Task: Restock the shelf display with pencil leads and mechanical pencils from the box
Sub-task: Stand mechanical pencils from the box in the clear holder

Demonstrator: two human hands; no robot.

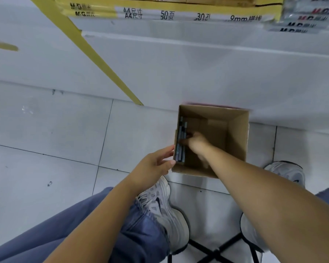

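A pale grey tiled floor (46, 130) is filling most of the head view, and the white base panel of a shelf unit (198, 73) is running across the top, with flat yellow-and-white paper packs (179, 14) lying stacked above it. A person in blue trousers (74, 230) and white mesh trainers (165, 211) is sitting over an open brown cardboard box (239, 133), which is standing on the floor against the shelf base. The left hand (152, 166) is resting with straight, relaxed fingers against the outside of the box's left wall. The right hand (196, 142) is reaching inside, its fingertips meeting the slim grey-blue stationery packs (179, 149) standing along the left inner wall. Blur is hiding whether it is actually gripping them.
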